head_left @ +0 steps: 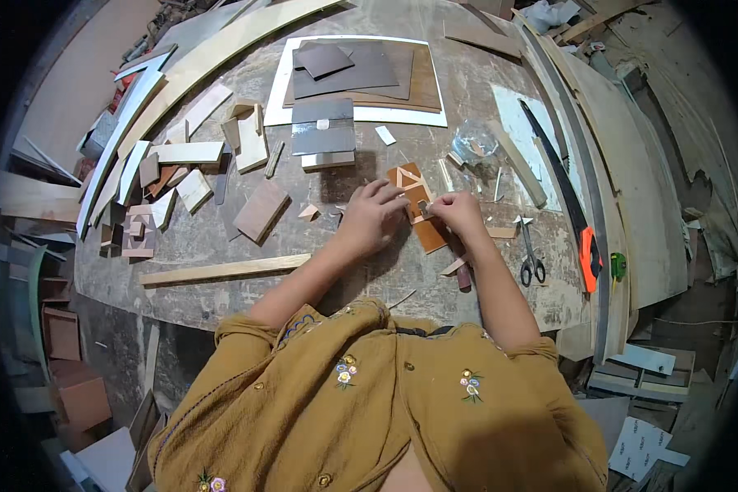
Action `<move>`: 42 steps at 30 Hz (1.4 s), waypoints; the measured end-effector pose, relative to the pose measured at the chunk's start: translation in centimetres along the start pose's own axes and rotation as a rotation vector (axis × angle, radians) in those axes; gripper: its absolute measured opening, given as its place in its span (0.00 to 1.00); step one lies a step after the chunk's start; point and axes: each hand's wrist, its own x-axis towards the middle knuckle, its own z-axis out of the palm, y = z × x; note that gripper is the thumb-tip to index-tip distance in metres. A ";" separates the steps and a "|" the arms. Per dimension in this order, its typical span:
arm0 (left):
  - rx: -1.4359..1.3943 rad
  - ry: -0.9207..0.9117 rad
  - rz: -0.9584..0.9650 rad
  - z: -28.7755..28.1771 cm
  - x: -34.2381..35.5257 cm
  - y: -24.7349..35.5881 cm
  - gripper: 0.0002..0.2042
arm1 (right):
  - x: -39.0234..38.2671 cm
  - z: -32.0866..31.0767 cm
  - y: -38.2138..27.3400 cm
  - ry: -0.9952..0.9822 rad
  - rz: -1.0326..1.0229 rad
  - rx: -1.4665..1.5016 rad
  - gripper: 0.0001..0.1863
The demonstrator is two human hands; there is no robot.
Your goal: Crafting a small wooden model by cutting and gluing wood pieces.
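Observation:
A flat orange-brown panel (431, 238) lies on the worktable in front of me, with thin pale wood strips (410, 174) set on its far part in angled shapes. My left hand (371, 220) rests beside the panel's left edge, its fingers apart and the fingertips reaching onto it. Over the right edge, my right hand (459, 216) pinches its thumb and forefinger together above the panel's middle. A small piece is at those fingertips, too small to name. Scissors (532, 261) and a dark reddish handle (464, 277) lie near my right forearm.
A small box with a grey taped top (323, 127) stands beyond my left hand. Dark sheets (353, 72) are stacked at the back. Wood offcuts (193, 190) crowd the left, and a long batten (230, 269) lies nearer. A handsaw (586, 258) with an orange handle lies right.

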 end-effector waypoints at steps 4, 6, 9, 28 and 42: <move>0.064 -0.050 0.056 0.3 -0.8 0.0 0.17 | 0.1 0.2 -0.6 -0.065 0.055 0.018 0.12; 0.076 -0.072 0.069 0.4 -1.0 -0.1 0.18 | 0.0 0.3 -0.6 -0.043 0.054 -0.015 0.12; 0.098 -0.094 0.085 0.3 -1.0 0.2 0.18 | 0.5 1.1 0.6 -0.029 0.053 0.003 0.12; 0.083 -0.129 0.065 0.7 -1.3 0.0 0.20 | -0.9 1.1 -2.5 0.045 0.013 -0.306 0.13; 0.090 -0.136 0.071 0.5 -1.5 0.2 0.22 | -0.8 1.1 -2.8 0.057 -0.012 -0.376 0.15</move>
